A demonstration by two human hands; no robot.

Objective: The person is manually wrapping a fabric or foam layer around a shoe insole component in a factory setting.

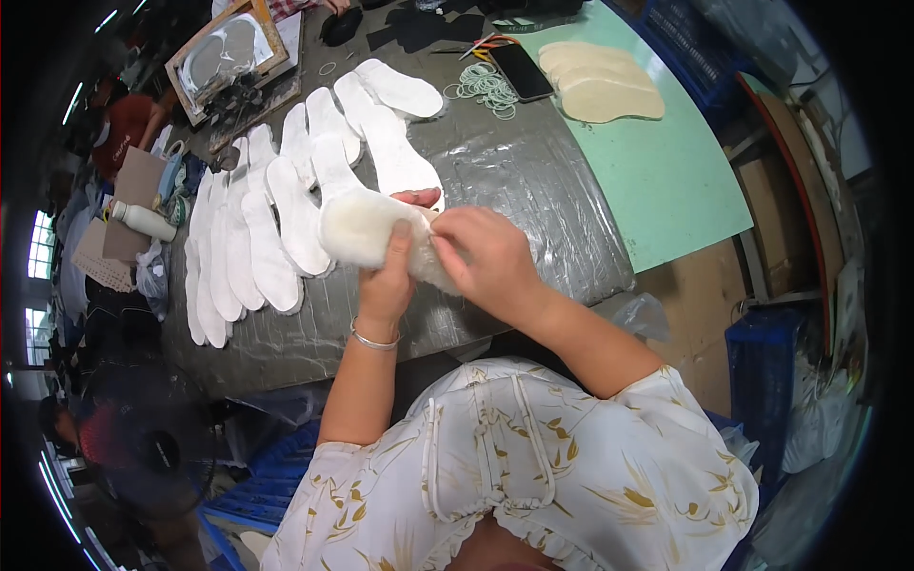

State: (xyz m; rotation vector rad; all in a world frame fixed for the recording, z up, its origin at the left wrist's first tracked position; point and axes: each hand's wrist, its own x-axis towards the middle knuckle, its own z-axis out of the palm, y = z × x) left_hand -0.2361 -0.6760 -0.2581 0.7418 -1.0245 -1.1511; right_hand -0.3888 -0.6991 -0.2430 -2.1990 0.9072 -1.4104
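Note:
A fluffy cream insole (357,226) is held up over the table's near edge, its fleecy side facing me. My left hand (388,281) is closed around its middle, thumb across the fleece and fingers underneath. My right hand (490,255) pinches the insole's edge between thumb and fingertips, to the right of my left thumb. Whether a smaller piece sits in that pinch is hidden. Just beyond my hands, several flat white insoles (274,233) lie in overlapping rows across the dark table (533,181).
A green board (666,195) on the right carries beige insoles (609,98). Near them are a phone (522,74), pale rubber bands (487,92) and orange-handled scissors (495,41). A wooden-framed screen (276,43) stands far left. Blue crates (762,357) flank me; another person's hand (336,6) shows at the far edge.

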